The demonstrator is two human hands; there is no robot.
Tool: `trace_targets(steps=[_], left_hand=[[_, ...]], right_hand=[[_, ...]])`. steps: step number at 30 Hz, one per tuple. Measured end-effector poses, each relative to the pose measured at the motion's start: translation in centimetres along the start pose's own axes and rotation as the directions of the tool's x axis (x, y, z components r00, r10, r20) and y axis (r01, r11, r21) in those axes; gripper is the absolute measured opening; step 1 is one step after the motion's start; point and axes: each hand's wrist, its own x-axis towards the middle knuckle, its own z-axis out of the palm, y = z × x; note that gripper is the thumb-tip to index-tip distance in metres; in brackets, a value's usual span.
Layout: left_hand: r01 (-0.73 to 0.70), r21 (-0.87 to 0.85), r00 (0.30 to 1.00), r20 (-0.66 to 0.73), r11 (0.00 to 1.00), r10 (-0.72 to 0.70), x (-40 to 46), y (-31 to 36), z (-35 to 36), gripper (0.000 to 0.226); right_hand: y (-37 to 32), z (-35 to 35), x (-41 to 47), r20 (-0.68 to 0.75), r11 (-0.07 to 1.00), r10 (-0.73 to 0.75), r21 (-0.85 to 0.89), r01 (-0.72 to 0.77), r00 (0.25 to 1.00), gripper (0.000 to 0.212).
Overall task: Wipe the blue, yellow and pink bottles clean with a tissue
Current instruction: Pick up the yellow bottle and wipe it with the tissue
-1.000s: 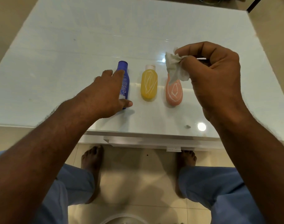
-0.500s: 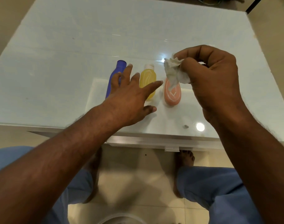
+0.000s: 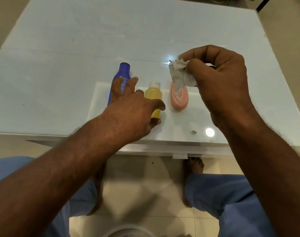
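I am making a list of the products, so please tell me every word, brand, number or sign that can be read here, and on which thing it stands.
No text can be read.
Blue bottle: white print along its side, too small and blurred to read.
Yellow bottle: a faint white outline drawing, no legible words.
Pink bottle: white curved lines, partly behind the tissue; no legible words.

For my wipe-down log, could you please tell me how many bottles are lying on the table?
3, lying in a row near the front edge: the blue bottle on the left, the yellow bottle in the middle under the left hand, the pink bottle on the right. None appears hidden.
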Motion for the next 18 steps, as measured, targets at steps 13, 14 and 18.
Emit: trace_targets(steps=[13, 14, 18], left_hand=[[0.01, -0.024, 1.0, 0.005, 1.0, -0.01, -1.9, -0.3, 0.1, 0.114], [0.02, -0.022, 1.0, -0.015, 1.0, -0.021, -1.5, -0.4, 0.2, 0.121], [0.029, -0.017, 0.999, -0.043, 0.999, -0.03, 0.3, -0.4, 0.7, 0.137]], right_hand=[[0.0, 0.2, 0.0, -0.002, 1.0, -0.013, -0.001, 0.013, 1.0, 0.019], [0.0, 0.2, 0.0, -0.002, 1.0, -0.012, -0.007, 0.012, 1.0, 0.019], [0.1, 0.3, -0.1, 0.001, 1.0, -0.01, -0.029, 0.01, 1.0, 0.018]])
